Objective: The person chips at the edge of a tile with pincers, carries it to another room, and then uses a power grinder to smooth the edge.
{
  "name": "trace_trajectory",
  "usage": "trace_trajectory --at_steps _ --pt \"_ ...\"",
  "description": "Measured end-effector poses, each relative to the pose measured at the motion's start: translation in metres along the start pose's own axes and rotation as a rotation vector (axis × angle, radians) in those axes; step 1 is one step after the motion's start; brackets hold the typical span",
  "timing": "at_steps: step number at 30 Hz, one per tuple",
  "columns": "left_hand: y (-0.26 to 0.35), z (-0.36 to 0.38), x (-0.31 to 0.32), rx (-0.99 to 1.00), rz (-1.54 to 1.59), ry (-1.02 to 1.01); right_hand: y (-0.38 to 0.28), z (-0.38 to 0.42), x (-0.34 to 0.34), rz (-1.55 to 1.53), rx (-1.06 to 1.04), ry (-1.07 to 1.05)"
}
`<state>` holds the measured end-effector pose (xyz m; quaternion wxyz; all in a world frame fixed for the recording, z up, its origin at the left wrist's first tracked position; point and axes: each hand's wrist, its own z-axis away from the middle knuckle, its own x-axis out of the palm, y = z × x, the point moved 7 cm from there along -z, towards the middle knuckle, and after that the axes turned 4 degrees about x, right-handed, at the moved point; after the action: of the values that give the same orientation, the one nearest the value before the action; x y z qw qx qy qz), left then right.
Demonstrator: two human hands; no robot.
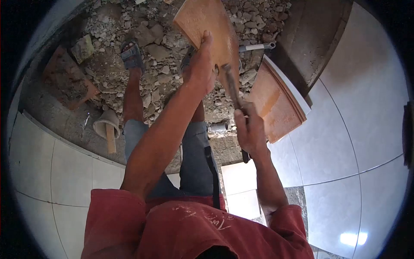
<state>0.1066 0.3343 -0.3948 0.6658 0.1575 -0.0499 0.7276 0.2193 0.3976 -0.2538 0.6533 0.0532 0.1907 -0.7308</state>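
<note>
My left hand grips a tile, holding it up over the rubble with its orange-brown side facing me. The thumb lies on that face, and the tile's right edge is curved. In my right hand is a slim metal hand tool with a black handle end, its fingers closed around it. The tool's head is right at the lower part of the tile, near a small notch close to my left fingers. Blur hides the exact shape of the tool's head.
Broken rubble covers the ground around my sandalled feet. More orange-backed tiles lean at the right, beside a pale pipe. A bucket with a wooden handle stands left. Pale floor tiles flank both sides.
</note>
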Motion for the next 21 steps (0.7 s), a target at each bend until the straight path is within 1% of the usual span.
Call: trace_trajectory --at_steps 2,3,4,6,7,9,10,11,13,14,15,16,18,19,20,21 --pt "0.006 0.006 0.008 0.018 0.028 -0.041 -0.004 -0.004 0.006 0.069 -0.148 -0.026" --pt "0.009 0.008 0.010 0.033 0.055 -0.066 -0.006 -0.004 0.003 0.030 -0.204 -0.026" --pt "0.010 0.001 0.006 0.040 0.055 -0.062 -0.006 -0.006 0.006 0.029 -0.209 -0.031" --pt "-0.005 -0.005 -0.010 -0.085 -0.003 0.056 -0.002 0.000 0.002 0.009 -0.153 0.045" --pt "-0.010 -0.005 -0.011 -0.088 -0.003 0.053 -0.003 0.001 0.001 0.009 -0.151 0.049" --pt "-0.003 -0.008 -0.005 0.010 0.018 0.016 -0.004 -0.001 0.003 -0.002 -0.119 -0.005" --pt "-0.002 -0.009 -0.006 0.017 0.019 0.016 -0.004 -0.002 0.007 -0.007 -0.108 -0.040" --pt "0.000 -0.011 -0.007 0.019 0.011 0.019 -0.004 -0.001 0.005 0.029 -0.125 0.001" --pt "-0.004 -0.005 -0.010 -0.001 0.000 0.030 -0.001 -0.001 0.007 0.038 -0.138 0.020" --pt "0.000 -0.002 -0.004 0.006 0.013 0.000 -0.004 -0.002 0.006 0.048 -0.161 0.051" --pt "0.003 -0.002 0.003 0.018 0.028 -0.038 -0.003 -0.004 0.011 0.113 -0.085 -0.051" --pt "0.003 0.000 0.005 0.018 0.028 -0.044 -0.004 -0.002 0.009 0.114 -0.086 -0.045" --pt "0.010 0.001 0.006 0.056 0.062 -0.081 -0.010 0.002 0.005 0.019 -0.172 -0.011" --pt "0.011 0.000 0.004 0.055 0.062 -0.074 -0.009 0.004 0.004 -0.002 -0.172 0.047" --pt "0.007 0.004 0.001 -0.004 0.035 -0.029 -0.010 0.007 0.005 -0.003 -0.158 0.041" --pt "0.004 0.005 0.000 -0.057 0.008 0.009 -0.010 0.004 0.007 0.032 -0.082 -0.016"
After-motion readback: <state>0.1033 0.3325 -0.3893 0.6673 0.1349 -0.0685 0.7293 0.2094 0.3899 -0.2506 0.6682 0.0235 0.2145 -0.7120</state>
